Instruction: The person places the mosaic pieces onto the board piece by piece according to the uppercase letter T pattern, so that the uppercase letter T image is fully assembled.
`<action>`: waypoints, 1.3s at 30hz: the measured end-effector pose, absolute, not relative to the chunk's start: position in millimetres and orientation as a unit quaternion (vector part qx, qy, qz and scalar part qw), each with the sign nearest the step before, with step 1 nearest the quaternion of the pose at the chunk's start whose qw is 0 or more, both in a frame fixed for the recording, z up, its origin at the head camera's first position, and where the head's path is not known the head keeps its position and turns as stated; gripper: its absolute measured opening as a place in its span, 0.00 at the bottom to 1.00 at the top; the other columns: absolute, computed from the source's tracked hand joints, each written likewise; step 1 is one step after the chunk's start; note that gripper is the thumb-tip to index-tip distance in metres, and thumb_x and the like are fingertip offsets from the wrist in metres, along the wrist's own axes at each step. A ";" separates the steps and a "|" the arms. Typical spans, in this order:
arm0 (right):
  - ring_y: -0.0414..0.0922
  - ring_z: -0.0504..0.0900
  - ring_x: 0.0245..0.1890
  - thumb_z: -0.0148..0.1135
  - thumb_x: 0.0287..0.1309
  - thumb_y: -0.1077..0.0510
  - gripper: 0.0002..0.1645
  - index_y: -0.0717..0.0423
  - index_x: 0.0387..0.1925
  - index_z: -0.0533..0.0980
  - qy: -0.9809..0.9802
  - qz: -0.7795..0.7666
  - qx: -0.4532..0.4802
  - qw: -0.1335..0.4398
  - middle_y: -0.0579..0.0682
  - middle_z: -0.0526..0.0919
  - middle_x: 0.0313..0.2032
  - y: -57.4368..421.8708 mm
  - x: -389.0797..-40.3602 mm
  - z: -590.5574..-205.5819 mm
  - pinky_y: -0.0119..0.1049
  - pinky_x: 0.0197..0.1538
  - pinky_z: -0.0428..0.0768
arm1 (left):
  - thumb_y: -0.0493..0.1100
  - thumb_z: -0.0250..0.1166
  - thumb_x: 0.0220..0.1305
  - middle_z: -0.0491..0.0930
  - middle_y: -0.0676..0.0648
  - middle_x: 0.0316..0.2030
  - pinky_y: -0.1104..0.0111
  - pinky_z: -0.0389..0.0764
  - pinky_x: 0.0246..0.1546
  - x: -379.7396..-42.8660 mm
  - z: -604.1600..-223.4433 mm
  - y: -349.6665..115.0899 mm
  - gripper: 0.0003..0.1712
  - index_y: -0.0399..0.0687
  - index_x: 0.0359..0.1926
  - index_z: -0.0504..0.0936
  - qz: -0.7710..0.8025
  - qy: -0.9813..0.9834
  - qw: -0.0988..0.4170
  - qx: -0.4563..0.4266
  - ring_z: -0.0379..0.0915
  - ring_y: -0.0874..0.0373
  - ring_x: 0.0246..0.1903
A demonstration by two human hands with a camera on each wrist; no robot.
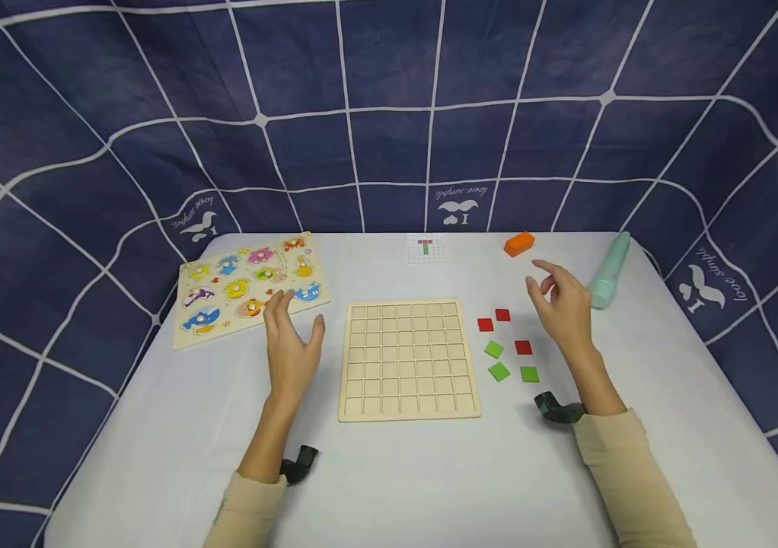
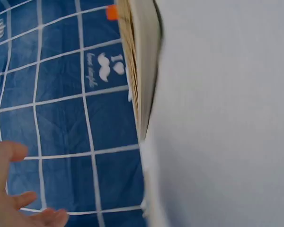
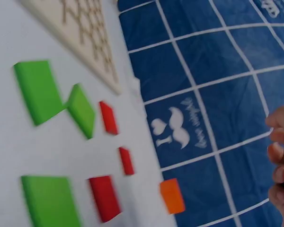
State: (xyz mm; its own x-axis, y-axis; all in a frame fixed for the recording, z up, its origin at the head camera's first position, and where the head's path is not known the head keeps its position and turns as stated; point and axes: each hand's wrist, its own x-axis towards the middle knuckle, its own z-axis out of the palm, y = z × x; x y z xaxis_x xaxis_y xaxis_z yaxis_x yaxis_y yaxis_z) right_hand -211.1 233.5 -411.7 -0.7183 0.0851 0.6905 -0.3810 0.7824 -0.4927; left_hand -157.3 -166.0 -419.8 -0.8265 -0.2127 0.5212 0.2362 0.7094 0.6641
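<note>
My left hand (image 1: 291, 354) hovers with relaxed fingers between the animal peg puzzle (image 1: 252, 285) and a square wooden grid board (image 1: 409, 361). In the left wrist view its thumb and fingertips show at the lower left, holding nothing. On the other side, my right hand (image 1: 562, 304) is raised with loosely bent fingers and nothing in them. Beside it, right of the board, lie red square tiles (image 1: 523, 347) and green square tiles (image 1: 529, 374), several in all. The right wrist view shows these tiles close up, with the right hand's fingers at the right edge.
A small card (image 1: 425, 248) printed with a red and green T pattern lies at the back of the white table (image 1: 403, 487). An orange block (image 1: 519, 243) and a mint-green cylindrical object (image 1: 610, 270) are at the back right. A dark blue checked cloth (image 1: 389, 144) hangs behind.
</note>
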 end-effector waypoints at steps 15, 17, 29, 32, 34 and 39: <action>0.42 0.56 0.09 0.64 0.55 0.47 0.27 0.52 0.55 0.74 -0.921 0.348 0.079 0.159 0.44 0.58 0.09 245.5 -226.9 -465.3 0.33 0.13 0.56 | 0.65 0.70 0.43 0.38 0.43 0.72 0.49 0.46 0.65 -166.5 -469.8 -183.1 0.66 0.48 0.73 0.39 -0.382 -0.915 -0.007 -0.131 0.30 0.50 0.70; 0.42 0.57 0.10 0.64 0.54 0.46 0.30 0.52 0.57 0.72 -0.931 0.341 0.071 0.111 0.45 0.60 0.10 247.5 -227.9 -471.1 0.33 0.15 0.57 | 0.66 0.71 0.40 0.38 0.45 0.72 0.50 0.45 0.65 -166.9 -473.9 -184.9 0.69 0.47 0.72 0.39 -0.372 -0.917 -0.021 -0.142 0.29 0.52 0.70; 0.43 0.62 0.13 0.65 0.53 0.46 0.29 0.52 0.55 0.74 -0.950 0.305 0.072 -0.010 0.47 0.63 0.12 251.9 -226.5 -478.8 0.33 0.20 0.61 | 0.72 0.70 0.34 0.43 0.44 0.71 0.54 0.38 0.67 -163.5 -483.7 -188.4 0.69 0.44 0.71 0.49 -0.324 -0.921 -0.054 -0.210 0.33 0.49 0.70; 0.44 0.62 0.13 0.66 0.53 0.48 0.26 0.52 0.53 0.75 -0.949 0.307 0.072 -0.009 0.47 0.63 0.12 251.8 -226.2 -479.6 0.33 0.20 0.61 | 0.72 0.69 0.35 0.44 0.45 0.71 0.56 0.36 0.67 -163.0 -485.5 -188.8 0.69 0.42 0.71 0.50 -0.317 -0.922 -0.054 -0.217 0.33 0.49 0.70; 0.44 0.62 0.13 0.66 0.53 0.49 0.25 0.52 0.52 0.76 -0.948 0.308 0.072 -0.006 0.47 0.62 0.12 251.9 -225.8 -480.0 0.34 0.21 0.61 | 0.72 0.69 0.35 0.44 0.45 0.71 0.56 0.36 0.67 -162.7 -485.8 -188.4 0.68 0.42 0.71 0.50 -0.313 -0.923 -0.054 -0.217 0.33 0.49 0.70; 0.44 0.61 0.14 0.65 0.54 0.50 0.22 0.52 0.51 0.77 -0.948 0.309 0.073 0.004 0.46 0.61 0.12 252.3 -225.5 -482.1 0.34 0.21 0.61 | 0.70 0.70 0.36 0.44 0.46 0.71 0.57 0.36 0.67 -162.2 -485.3 -187.5 0.68 0.41 0.70 0.50 -0.310 -0.924 -0.057 -0.215 0.34 0.50 0.70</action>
